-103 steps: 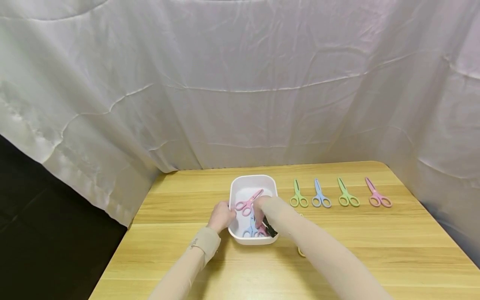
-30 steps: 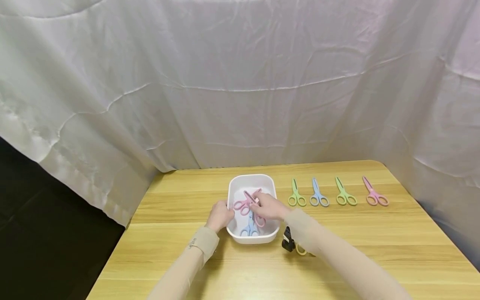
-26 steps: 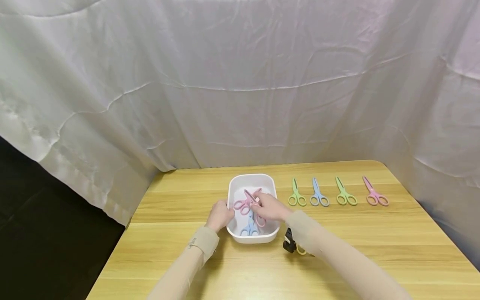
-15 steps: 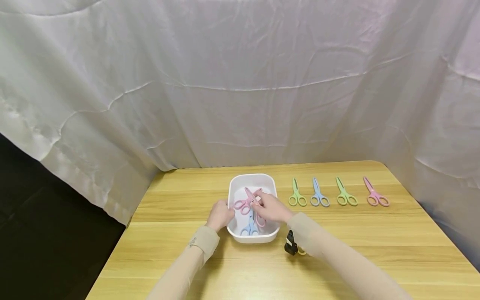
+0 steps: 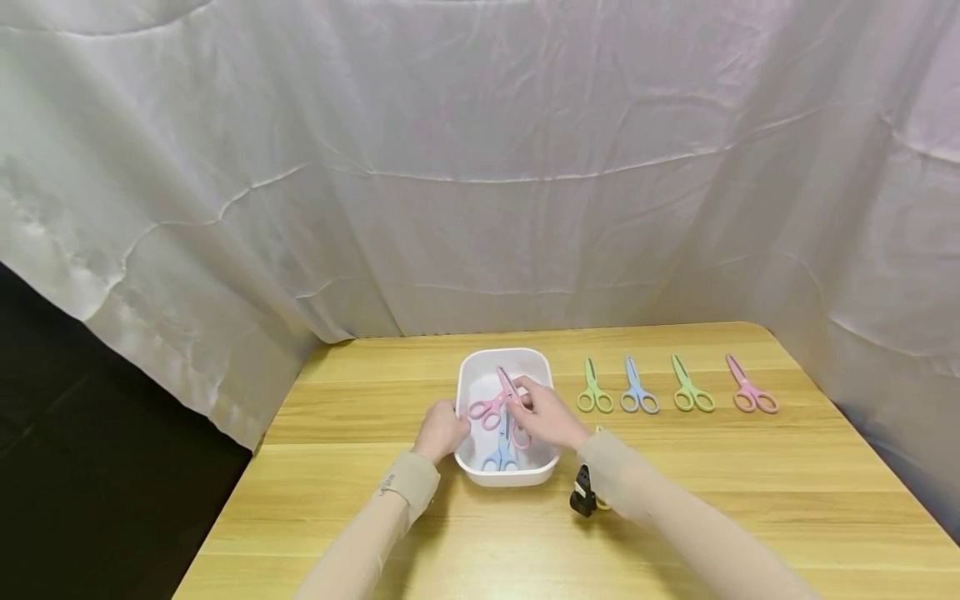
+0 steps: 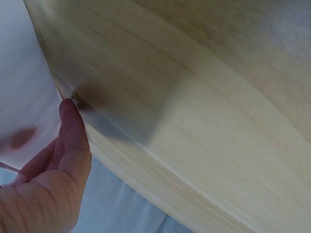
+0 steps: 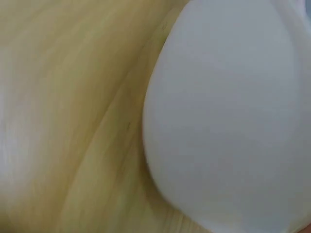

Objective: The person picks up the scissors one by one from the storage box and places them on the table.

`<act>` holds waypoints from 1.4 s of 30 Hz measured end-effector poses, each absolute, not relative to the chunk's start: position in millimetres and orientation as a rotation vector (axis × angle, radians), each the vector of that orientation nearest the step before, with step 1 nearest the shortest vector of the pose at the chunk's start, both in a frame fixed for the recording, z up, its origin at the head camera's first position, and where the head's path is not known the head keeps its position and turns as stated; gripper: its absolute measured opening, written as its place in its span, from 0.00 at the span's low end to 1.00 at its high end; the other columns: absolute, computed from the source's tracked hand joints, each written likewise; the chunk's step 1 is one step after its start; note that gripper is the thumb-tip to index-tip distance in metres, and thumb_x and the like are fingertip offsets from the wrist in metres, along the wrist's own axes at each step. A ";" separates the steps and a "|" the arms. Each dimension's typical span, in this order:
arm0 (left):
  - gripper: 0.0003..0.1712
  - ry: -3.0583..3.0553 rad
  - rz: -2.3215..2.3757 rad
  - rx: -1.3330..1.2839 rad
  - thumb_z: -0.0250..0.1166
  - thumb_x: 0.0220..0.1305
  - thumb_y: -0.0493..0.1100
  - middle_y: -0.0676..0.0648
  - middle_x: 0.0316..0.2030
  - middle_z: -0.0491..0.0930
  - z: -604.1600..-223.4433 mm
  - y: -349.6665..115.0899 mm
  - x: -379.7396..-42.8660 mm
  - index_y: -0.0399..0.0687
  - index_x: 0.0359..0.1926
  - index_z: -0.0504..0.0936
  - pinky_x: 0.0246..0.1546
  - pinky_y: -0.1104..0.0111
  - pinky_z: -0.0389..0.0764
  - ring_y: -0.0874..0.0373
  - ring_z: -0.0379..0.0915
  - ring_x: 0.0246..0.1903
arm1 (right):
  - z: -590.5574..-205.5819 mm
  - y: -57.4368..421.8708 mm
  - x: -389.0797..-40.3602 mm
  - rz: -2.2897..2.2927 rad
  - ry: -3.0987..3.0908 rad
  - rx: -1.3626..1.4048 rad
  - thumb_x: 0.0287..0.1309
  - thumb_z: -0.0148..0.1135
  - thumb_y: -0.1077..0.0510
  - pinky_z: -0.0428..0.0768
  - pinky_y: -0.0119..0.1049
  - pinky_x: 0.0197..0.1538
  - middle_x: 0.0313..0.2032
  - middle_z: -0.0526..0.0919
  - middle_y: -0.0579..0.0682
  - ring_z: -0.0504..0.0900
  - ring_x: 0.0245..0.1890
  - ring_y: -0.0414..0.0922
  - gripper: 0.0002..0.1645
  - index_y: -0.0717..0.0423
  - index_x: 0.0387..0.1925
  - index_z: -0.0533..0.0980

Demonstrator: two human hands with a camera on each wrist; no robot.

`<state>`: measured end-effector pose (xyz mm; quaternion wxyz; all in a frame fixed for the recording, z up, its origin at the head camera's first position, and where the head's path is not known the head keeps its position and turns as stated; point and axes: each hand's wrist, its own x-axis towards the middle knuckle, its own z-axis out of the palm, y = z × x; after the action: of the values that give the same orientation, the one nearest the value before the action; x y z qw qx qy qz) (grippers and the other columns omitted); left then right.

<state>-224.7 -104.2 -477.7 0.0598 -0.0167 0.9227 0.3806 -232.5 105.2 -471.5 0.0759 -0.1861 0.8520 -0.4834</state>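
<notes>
Right fingers pinch pink scissors within white bin | left fingers grip its left rim | step, seemingly: picking out one pair | lifting calls for clearing crowding blue pair, second pink pair | four scissors on table; right forearm overhangs yellow pair

A creased grey-white curtain, pinkish at upper right, hangs behind the wood-grained counter, whose far right corner is rounded. Below the curtain's slanting left edge, a black area shows.
</notes>
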 end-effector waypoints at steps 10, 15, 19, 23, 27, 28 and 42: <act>0.20 2.767 1.170 -0.076 0.59 0.60 0.32 0.34 0.43 0.86 -478.5 -103.1 -224.6 0.30 0.54 0.81 0.38 0.61 0.91 0.48 0.84 0.38 | -469.3 110.9 -225.6 -1.783 2.431 -0.284 0.72 0.54 0.57 0.79 0.26 0.26 0.30 0.86 0.57 0.77 0.23 0.37 0.21 0.63 0.60 0.69; 0.20 2.778 1.162 -0.074 0.59 0.60 0.32 0.35 0.42 0.86 -480.6 -104.5 -226.0 0.30 0.53 0.81 0.37 0.61 0.91 0.49 0.84 0.37 | -466.3 116.8 -221.2 -1.870 2.348 -0.214 0.72 0.53 0.57 0.71 0.23 0.20 0.22 0.82 0.45 0.72 0.17 0.34 0.22 0.66 0.60 0.69; 0.19 2.787 1.159 -0.065 0.59 0.60 0.32 0.35 0.40 0.86 -481.1 -105.1 -226.0 0.30 0.52 0.82 0.36 0.62 0.91 0.49 0.84 0.36 | -461.5 120.7 -216.2 -1.922 2.294 -0.158 0.72 0.53 0.56 0.71 0.23 0.20 0.19 0.79 0.41 0.72 0.16 0.33 0.23 0.67 0.60 0.69; 0.19 2.783 1.169 -0.055 0.59 0.60 0.32 0.35 0.40 0.86 -480.9 -105.0 -225.7 0.29 0.52 0.81 0.35 0.62 0.91 0.49 0.84 0.36 | -456.9 125.8 -210.6 -1.953 2.260 -0.142 0.72 0.53 0.55 0.75 0.23 0.22 0.20 0.79 0.41 0.75 0.18 0.33 0.23 0.67 0.61 0.69; 0.19 2.786 1.168 -0.038 0.59 0.60 0.32 0.35 0.39 0.86 -480.9 -105.0 -226.1 0.29 0.52 0.81 0.35 0.62 0.91 0.49 0.84 0.35 | -456.4 134.8 -206.1 -1.966 2.236 -0.137 0.73 0.52 0.56 0.74 0.22 0.21 0.19 0.79 0.40 0.74 0.17 0.32 0.24 0.68 0.63 0.68; 0.19 2.789 1.166 -0.033 0.59 0.60 0.32 0.35 0.39 0.86 -480.9 -104.9 -226.3 0.29 0.51 0.82 0.35 0.62 0.91 0.49 0.84 0.35 | -457.3 137.9 -205.4 -1.965 2.233 -0.135 0.73 0.52 0.56 0.72 0.21 0.20 0.17 0.78 0.40 0.72 0.15 0.32 0.25 0.68 0.63 0.68; 0.18 2.808 1.146 -0.041 0.58 0.59 0.32 0.36 0.38 0.86 -479.6 -104.1 -226.5 0.30 0.49 0.82 0.35 0.63 0.91 0.50 0.84 0.35 | -470.3 176.9 -196.6 -1.973 2.215 -0.044 0.71 0.52 0.58 0.61 0.21 0.15 0.15 0.77 0.38 0.65 0.12 0.31 0.27 0.71 0.64 0.65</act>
<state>-226.5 -104.1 -479.6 0.0544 -0.0136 0.9243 0.3774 -196.6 176.9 -470.3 0.0874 -0.0148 0.7439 -0.6624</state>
